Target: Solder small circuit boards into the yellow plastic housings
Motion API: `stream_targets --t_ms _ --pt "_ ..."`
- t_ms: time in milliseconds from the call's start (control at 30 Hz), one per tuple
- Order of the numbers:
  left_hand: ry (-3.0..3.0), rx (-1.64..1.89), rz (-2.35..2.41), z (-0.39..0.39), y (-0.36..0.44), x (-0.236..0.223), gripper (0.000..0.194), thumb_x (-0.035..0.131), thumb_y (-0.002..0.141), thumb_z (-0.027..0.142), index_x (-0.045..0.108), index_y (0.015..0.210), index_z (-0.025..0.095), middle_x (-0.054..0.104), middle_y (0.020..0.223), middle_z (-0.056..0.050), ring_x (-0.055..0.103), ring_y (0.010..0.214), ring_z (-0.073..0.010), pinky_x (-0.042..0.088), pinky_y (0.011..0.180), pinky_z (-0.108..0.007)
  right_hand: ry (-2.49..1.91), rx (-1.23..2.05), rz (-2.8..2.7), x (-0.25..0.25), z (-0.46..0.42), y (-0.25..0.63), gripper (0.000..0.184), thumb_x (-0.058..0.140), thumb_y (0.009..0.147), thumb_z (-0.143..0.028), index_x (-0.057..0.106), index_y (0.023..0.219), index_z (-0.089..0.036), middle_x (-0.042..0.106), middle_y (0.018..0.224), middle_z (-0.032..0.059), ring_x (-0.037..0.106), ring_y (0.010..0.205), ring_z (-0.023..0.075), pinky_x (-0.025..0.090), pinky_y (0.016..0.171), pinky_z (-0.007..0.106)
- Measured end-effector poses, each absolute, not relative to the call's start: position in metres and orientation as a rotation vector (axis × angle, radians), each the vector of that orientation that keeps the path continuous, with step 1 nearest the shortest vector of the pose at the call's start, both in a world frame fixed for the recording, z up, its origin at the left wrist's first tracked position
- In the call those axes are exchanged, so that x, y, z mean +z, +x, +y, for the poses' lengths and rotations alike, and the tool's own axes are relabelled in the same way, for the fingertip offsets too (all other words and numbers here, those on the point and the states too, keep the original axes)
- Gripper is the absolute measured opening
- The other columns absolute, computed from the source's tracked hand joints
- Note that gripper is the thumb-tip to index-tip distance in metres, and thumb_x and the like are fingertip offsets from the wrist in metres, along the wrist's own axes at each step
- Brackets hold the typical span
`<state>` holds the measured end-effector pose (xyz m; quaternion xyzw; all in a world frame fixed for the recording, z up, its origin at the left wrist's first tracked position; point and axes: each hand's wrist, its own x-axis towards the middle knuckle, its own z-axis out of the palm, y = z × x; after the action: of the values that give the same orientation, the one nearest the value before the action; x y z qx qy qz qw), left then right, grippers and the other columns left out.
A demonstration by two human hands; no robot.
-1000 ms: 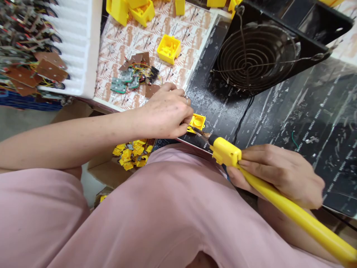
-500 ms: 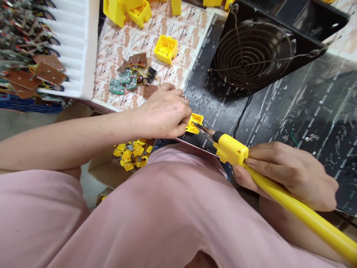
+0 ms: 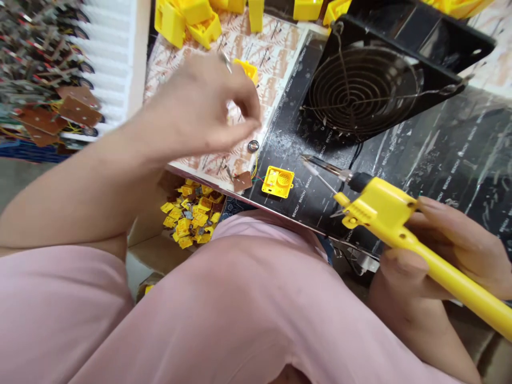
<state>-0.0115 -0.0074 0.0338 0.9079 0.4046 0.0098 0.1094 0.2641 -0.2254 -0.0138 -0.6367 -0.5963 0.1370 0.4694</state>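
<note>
Looks like a small electronics assembly workshop, w/ a bench (image 3: pixel 280 56) covered partly in patterned paper & partly in black sheet printed w/ lettering. Signs: yellow soldering iron (image 3: pixel 392 213) w/ metal tip & a thin feed tube alongside; big black fan (image 3: pixel 356 90) w/ wire guard standing on the bench; open yellow plastic case (image 3: pixel 277 182) w/ a round grille, brown circuit board (image 3: pixel 242 181) & thin wires next to it. Also a white foam tray (image 3: pixel 110 58) beside a heap of wired parts (image 3: pixel 38 64), more yellow housings (image 3: pixel 188 18) at the far edge, & a cardboard box (image 3: pixel 150 234) of small yellow pcs (image 3: pixel 192 216) below.
</note>
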Motion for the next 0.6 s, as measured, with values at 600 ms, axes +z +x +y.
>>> stream_targets --t_ms 600 --pt "2.587 -0.142 0.587 0.017 0.014 0.005 0.067 0.061 0.089 0.014 0.055 0.155 0.023 0.052 0.164 -0.007 0.058 0.144 -0.0228 0.048 0.121 -0.034 -1.066 -0.332 -1.075 -0.047 -0.168 0.245 0.038 0.078 0.091 -0.059 0.086 0.106 -0.025 0.078 0.088 0.0031 0.060 0.064 0.0166 0.042 0.046 0.034"
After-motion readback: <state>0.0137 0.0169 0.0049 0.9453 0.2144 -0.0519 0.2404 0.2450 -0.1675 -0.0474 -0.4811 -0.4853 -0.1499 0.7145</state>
